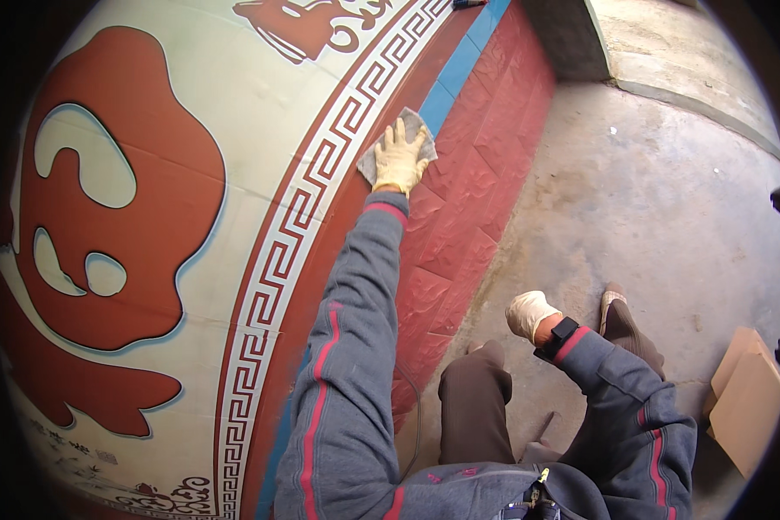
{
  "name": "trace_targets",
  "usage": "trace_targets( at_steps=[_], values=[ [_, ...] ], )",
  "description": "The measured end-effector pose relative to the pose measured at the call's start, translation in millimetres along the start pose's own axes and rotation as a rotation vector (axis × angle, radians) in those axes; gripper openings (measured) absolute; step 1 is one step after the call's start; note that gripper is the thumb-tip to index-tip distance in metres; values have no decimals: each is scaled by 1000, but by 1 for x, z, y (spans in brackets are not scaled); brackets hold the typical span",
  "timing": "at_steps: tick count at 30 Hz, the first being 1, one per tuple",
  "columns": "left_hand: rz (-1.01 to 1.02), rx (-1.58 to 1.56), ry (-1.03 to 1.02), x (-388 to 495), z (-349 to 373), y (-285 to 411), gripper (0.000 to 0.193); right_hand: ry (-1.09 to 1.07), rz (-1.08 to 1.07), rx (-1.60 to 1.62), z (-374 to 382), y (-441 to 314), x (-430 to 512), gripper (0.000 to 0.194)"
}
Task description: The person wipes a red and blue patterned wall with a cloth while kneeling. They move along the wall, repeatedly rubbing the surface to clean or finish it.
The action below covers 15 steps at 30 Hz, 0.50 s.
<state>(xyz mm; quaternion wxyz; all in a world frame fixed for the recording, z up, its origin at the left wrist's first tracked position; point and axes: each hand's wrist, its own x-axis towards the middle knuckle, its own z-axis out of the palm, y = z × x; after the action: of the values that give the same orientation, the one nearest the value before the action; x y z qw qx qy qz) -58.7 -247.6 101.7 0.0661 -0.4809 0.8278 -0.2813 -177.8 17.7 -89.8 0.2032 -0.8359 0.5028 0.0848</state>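
Observation:
My left hand [399, 156], in a pale latex-like glove, lies flat with spread fingers on a grey cloth [367, 161]. The cloth is pressed against the wall where the dark red border meets a blue strip [452, 78]. Left of it is a white wall covering [234, 97] with large red shapes and a key-pattern band [292, 231]. Embossed red panels [455, 214] run below the blue strip. My right hand [530, 314], also gloved, is curled above the floor near my knees, away from the wall. Its fingers are folded, and nothing shows in it.
Concrete floor [630, 214] lies to the right of the wall. An opened cardboard box [747, 403] stands at the lower right. A concrete ledge [695, 101] is at the upper right. A thin cable [418, 403] lies by the red panels. A small dark object [468, 4] is at the top edge.

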Motion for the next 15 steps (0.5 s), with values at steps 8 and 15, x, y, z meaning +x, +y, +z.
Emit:
trace_targets(
  at_steps=[8,15],
  values=[
    [53,183,-39,-7,4,5,64,-3,-24,26,-23,-9,-12,24],
    [106,341,-75,38,11,24,57,-106,7,33,-26,-13,-9,26]
  ],
)
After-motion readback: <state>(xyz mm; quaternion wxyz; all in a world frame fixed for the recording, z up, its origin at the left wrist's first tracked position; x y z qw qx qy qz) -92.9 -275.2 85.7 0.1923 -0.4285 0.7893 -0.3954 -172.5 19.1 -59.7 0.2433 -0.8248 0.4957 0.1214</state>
